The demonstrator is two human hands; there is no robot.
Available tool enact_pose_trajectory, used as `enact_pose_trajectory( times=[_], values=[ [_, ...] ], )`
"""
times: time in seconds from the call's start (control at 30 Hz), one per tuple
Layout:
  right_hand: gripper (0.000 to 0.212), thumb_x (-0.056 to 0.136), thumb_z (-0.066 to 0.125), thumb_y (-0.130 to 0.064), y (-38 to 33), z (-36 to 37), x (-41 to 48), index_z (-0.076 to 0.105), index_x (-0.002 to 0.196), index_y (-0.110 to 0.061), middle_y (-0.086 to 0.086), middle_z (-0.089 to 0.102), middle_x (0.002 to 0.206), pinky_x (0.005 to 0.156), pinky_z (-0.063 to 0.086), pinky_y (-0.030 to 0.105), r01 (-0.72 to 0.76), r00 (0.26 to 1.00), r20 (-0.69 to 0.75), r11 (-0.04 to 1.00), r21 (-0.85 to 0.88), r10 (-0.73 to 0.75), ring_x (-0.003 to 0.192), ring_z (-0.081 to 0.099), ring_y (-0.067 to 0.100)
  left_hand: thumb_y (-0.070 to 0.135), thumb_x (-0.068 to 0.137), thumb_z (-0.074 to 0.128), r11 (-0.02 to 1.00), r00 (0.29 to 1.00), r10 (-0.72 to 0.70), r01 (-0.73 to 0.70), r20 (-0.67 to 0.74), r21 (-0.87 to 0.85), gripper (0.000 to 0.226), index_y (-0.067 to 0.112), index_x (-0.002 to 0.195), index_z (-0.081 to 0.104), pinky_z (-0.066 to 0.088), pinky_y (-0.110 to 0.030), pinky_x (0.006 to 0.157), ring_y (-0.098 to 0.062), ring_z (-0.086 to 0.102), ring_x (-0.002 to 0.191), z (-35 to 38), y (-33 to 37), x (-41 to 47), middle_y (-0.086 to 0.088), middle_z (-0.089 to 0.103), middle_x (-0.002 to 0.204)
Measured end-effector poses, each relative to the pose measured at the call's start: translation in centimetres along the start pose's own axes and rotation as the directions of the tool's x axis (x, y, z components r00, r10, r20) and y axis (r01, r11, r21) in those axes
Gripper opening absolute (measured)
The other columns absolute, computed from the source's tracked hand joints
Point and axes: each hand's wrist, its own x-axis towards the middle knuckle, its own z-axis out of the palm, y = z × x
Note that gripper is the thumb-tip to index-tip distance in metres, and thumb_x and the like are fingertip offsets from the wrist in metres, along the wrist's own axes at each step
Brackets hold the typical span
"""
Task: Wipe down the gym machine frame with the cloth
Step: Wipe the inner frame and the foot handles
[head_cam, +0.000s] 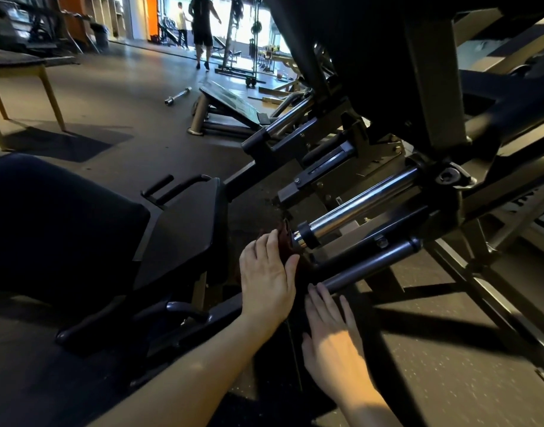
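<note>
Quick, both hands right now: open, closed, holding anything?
Left hand: open, flat fingers pressing the dark red cloth by the chrome bar end.
Right hand: open, holding nothing, fingers straight, tips at the grey bar end.

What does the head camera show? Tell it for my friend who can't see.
A left hand presses a dark red cloth against the end of a chrome bar on a black gym machine. The right hand lies open by the end of a grey bar below it. Two people are far behind.
</note>
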Motion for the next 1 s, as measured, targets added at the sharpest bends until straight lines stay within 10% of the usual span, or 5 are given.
enact_pose_trajectory(
  times=[0.27,0.5,0.63,0.77,1.0],
  values=[
    [0.083,0.041,0.093,-0.04,0.5,0.5,0.7,0.075,0.117,-0.011,0.008,0.066,0.136,0.119,0.005,0.044,0.063,0.998,0.007,0.998,0.015,-0.063,0.135,0.051,0.023,0.055,0.106,0.017,1.0,0.995,0.004,-0.005,0.102,0.008,0.056,0.029,0.084,0.062,0.049,-0.032,0.068,-0.008,0.064,0.07,-1.0,-0.9,6.4,0.009,0.064,0.072],
    [0.077,0.099,0.05,-0.033,0.1,-1.5,0.2,0.012,0.162,-0.011,0.002,-0.008,0.169,0.116,-0.023,0.045,0.065,0.996,0.052,0.998,0.003,-0.065,0.156,-0.014,0.02,0.046,0.107,0.045,0.748,0.701,-0.319,0.599,0.638,-0.284,0.053,0.002,0.1,0.075,0.048,-0.035,0.09,-0.031,0.07,0.099,-2.8,-1.3,10.1,-0.018,0.075,0.099],
    [0.076,0.103,0.041,-0.033,-0.3,-1.7,0.1,-0.004,0.161,-0.014,-0.003,-0.025,0.164,0.124,-0.014,0.046,0.034,0.996,0.085,0.999,0.027,-0.036,0.15,-0.028,0.015,0.029,0.111,0.038,0.663,0.607,-0.34,0.696,0.718,-0.275,0.03,0.037,0.132,0.058,0.05,-0.032,0.074,-0.022,0.064,0.092,-3.9,-1.0,9.6,-0.003,0.063,0.109],
    [0.076,0.102,0.043,-0.033,-0.5,-1.8,-0.1,0.0,0.162,-0.016,-0.004,-0.025,0.161,0.126,-0.01,0.048,0.014,0.996,0.083,0.999,0.051,-0.019,0.151,-0.024,0.014,0.023,0.111,0.036,0.757,0.567,-0.377,0.645,0.732,-0.11,0.032,0.023,0.12,0.067,0.056,-0.044,0.093,-0.029,0.065,0.102,-4.7,-2.8,9.4,-0.01,0.063,0.115],
    [0.074,0.1,0.048,-0.034,-0.7,-1.8,-0.6,0.012,0.163,-0.017,-0.001,-0.005,0.171,0.127,-0.007,0.048,0.003,0.999,0.046,0.991,0.136,-0.01,0.155,-0.016,0.016,0.057,0.106,0.037,0.784,0.802,-0.517,0.584,0.298,-0.21,0.054,0.009,0.098,0.063,0.048,-0.037,0.073,-0.025,0.064,0.084,-9.2,-5.9,7.8,-0.009,0.067,0.098]
  ],
)
